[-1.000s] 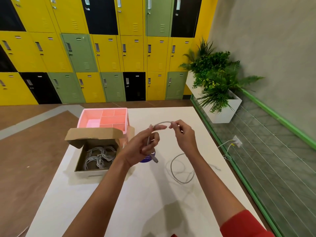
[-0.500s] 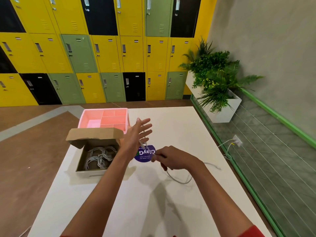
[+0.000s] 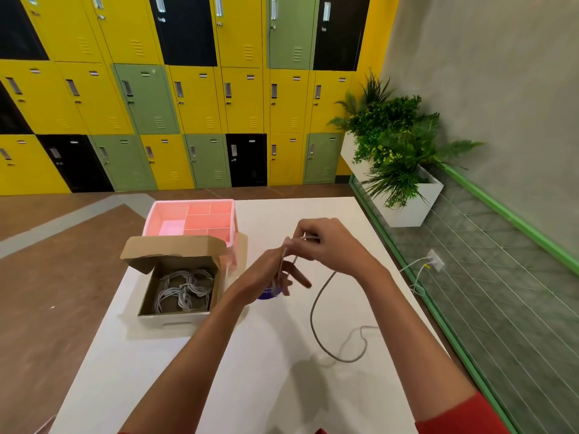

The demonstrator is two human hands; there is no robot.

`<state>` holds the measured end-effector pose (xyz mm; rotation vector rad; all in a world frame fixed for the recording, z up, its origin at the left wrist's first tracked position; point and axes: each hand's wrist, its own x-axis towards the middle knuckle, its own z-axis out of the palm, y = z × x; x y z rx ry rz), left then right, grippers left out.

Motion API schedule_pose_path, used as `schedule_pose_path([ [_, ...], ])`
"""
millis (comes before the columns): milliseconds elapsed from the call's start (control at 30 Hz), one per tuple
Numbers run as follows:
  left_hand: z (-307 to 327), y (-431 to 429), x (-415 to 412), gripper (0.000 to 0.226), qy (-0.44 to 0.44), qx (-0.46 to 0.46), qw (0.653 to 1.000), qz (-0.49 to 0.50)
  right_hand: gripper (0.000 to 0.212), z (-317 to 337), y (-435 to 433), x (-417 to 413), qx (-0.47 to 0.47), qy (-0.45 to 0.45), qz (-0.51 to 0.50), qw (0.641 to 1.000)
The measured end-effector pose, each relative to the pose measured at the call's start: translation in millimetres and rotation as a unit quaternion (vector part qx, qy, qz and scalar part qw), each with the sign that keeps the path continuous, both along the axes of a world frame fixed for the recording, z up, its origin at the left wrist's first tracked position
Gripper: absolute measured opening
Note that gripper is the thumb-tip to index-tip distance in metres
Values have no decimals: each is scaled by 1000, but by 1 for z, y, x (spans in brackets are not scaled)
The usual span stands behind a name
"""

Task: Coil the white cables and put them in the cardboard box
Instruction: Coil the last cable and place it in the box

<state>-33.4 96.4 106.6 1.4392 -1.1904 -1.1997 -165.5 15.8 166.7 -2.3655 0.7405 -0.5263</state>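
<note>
At table centre, both hands work close together. Left hand has its fingers extended, serving as a former; strands of white cable lie across it. Cannot tell if its thumb pins the end. Right hand, just above at 1 o'clock, pinches the cable, likely to lay a turn. Slack drops to the table and loops at 5 o'clock, free to feed. Cardboard box sits open at 9 o'clock, near, coiled cables inside; a short carry, likely. Pink tray at 11 o'clock, behind the box. Purple lid under left hand might snag slack. Planter at 2 o'clock, well apart.
</note>
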Motion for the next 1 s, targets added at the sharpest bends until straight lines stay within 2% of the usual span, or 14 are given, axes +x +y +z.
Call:
schedule_pose_path([
  [67,-1,0,-3,46,46,11,999,-22,28,2,-4,0,0,-26,-17,1000],
  [167,-3,-3,-1,54,170,32,984,-48,29,2,-10,-1,14,-62,-32,997],
  [333,-2,-3,5,51,293,16,947,-130,27,2,-16,-3,46,-92,-42,994],
  [433,-5,-3,7,40,350,-6,926,-144,26,0,-19,-3,52,-101,-50,992],
  [533,-8,-1,7,38,378,-17,916,-136,29,-3,-21,-3,53,-103,-55,992],
  [667,-9,-1,3,40,375,-27,919,-117,27,-8,-22,-3,79,-118,-55,988],
  [833,-11,-1,3,38,389,-59,912,-112,20,-12,-22,0,157,-188,-37,969],
  [1000,-12,-2,6,31,415,-81,896,-131,17,-12,-24,5,174,-209,-40,962],
])
